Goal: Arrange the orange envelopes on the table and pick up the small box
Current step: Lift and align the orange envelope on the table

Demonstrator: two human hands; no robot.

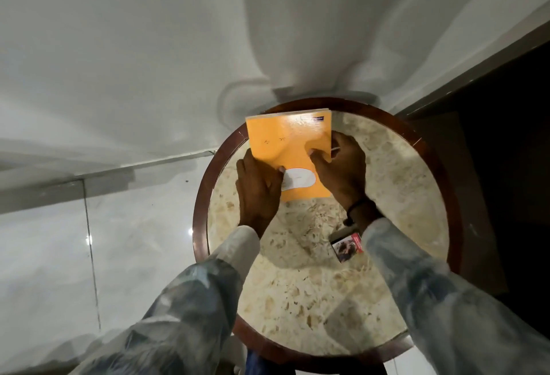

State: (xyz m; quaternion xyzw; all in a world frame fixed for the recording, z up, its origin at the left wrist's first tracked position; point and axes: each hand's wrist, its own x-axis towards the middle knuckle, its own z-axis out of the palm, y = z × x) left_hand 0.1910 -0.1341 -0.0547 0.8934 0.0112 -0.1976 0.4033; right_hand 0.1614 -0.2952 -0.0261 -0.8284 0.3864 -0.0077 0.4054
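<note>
A stack of orange envelopes (290, 142) with a white oval label lies at the far side of a round marble-topped table (401, 184). Its far end reaches over the table's rim. My left hand (257, 193) grips the stack's left edge, thumb on the label. My right hand (342, 169) grips the right edge, thumb pressed on top. A small box (346, 247) with a red side and a printed picture lies on the table by my right wrist, partly hidden under my sleeve.
The table has a dark red-brown wooden rim (200, 217). White curtains (178, 47) hang behind it and touch its far edge. A glossy pale tiled floor (59, 255) lies to the left. Dark furniture (506, 136) stands close on the right.
</note>
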